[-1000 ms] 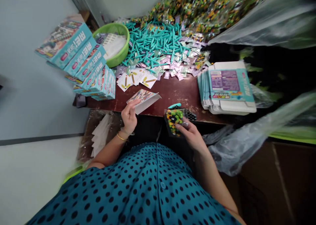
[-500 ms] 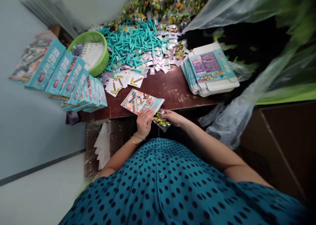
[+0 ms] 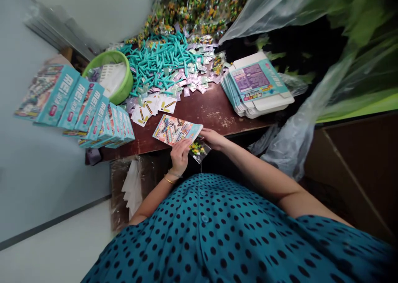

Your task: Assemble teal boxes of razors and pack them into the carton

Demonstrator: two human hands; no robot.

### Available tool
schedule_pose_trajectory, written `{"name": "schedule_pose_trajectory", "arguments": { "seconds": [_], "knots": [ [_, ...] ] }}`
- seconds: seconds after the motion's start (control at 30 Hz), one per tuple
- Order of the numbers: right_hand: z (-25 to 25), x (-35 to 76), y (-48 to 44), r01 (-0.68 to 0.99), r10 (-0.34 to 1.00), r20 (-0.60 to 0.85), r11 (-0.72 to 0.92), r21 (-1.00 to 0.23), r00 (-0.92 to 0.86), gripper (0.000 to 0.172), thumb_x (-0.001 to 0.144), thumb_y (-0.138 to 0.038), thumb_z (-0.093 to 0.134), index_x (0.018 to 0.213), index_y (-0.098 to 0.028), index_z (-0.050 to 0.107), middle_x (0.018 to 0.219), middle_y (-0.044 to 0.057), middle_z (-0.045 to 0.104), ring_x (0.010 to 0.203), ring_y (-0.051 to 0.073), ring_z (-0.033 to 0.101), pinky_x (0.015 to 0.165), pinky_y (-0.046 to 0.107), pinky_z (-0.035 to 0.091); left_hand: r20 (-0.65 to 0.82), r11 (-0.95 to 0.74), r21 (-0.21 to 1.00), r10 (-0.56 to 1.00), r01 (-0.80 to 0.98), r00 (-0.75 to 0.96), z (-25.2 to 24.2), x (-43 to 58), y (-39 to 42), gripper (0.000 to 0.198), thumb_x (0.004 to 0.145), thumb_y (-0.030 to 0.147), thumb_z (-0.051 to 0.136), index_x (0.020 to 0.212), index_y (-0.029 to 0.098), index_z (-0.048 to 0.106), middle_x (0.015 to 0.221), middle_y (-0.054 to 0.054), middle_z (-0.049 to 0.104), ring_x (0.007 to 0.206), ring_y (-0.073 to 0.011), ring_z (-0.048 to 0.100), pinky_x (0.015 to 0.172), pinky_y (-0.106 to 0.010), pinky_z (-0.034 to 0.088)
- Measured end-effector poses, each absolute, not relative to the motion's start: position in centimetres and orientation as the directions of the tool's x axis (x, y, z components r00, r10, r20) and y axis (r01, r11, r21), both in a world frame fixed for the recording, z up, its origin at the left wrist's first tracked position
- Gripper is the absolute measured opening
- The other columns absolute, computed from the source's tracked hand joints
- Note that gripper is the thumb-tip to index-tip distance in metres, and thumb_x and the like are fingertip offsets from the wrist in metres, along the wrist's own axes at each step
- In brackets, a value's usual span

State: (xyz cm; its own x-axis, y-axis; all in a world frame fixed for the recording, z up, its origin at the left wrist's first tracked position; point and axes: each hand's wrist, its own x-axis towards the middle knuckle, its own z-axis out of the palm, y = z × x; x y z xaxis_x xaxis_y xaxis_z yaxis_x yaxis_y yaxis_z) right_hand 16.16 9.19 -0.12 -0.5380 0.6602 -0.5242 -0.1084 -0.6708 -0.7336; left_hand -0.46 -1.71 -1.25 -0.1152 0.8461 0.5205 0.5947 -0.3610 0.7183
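A flat printed carton (image 3: 174,129), light blue along one side, lies tilted at the table's front edge. My left hand (image 3: 180,152) is closed on its near side, fingers over the printed face. A clear bag of small yellow, green and black pieces (image 3: 198,148) sticks out at the carton's right end, partly hidden by the carton and fingers. At that same end, my right hand (image 3: 213,139) is closed, fingertips at the carton's edge and the bag's upper part; its grip is partly hidden. Printed cards (image 3: 149,108) lie just beyond the carton.
Filled boxes (image 3: 83,109) stand stacked on the left beside a green basket (image 3: 127,82). Behind are turquoise sticks (image 3: 158,59), small sachets (image 3: 194,80) and a heap of bagged pieces (image 3: 199,5). Flattened cartons (image 3: 258,84) are piled right, near plastic sheeting (image 3: 298,125).
My right hand has moved up slightly, from the bag's side to the carton's right edge. Less of the bag shows beneath the carton. The whole view has shifted a little.
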Motion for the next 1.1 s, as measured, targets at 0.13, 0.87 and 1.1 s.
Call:
{"name": "schedule_pose_trajectory", "arguments": {
  "seconds": [0.13,0.87,1.1],
  "knots": [
    [4.8,18.1,8.8,-0.141,0.722,-0.307,-0.487,-0.862,-0.62,0.048,0.09,-0.05,0.068,0.13,-0.024,0.064,0.129,0.008,0.072,0.117,0.025,0.069,0.101,0.043,0.057,0.463,-0.261,0.826,0.82,0.501,-0.336,3.1,-0.5,-0.9,0.044,0.108,0.044,0.042,0.116,0.019,0.077,0.117,-0.011,0.079,0.115,-0.0228,0.072,0.105,-0.04,0.054],
    [4.1,14.9,13.4,-0.022,0.908,0.074,0.071,-0.997,-0.413,0.086,0.092,-0.088,0.027,0.14,-0.027,0.062,0.143,0.005,0.064,0.146,0.025,0.047,0.123,0.039,0.035,0.316,-0.25,0.949,0.777,0.193,-0.545,3.2,-4.1,9.6,0.069,0.087,0.078,0.057,0.125,0.022,0.07,0.13,-0.011,0.071,0.124,-0.0241,0.065,0.108,-0.035,0.05],
    [5.1,14.3,16.8,-0.064,0.836,-0.094,-0.152,-0.986,-0.541,0.058,0.07,-0.051,0.082,0.118,-0.019,0.076,0.111,0.005,0.078,0.114,0.028,0.069,0.109,0.04,0.049,0.128,-0.162,0.985,0.903,-0.051,-0.41,1.5,-5.0,8.6,0.067,0.084,0.076,0.064,0.121,0.021,0.071,0.127,-0.011,0.074,0.128,-0.0269,0.065,0.111,-0.04,0.05]
  ]
}}
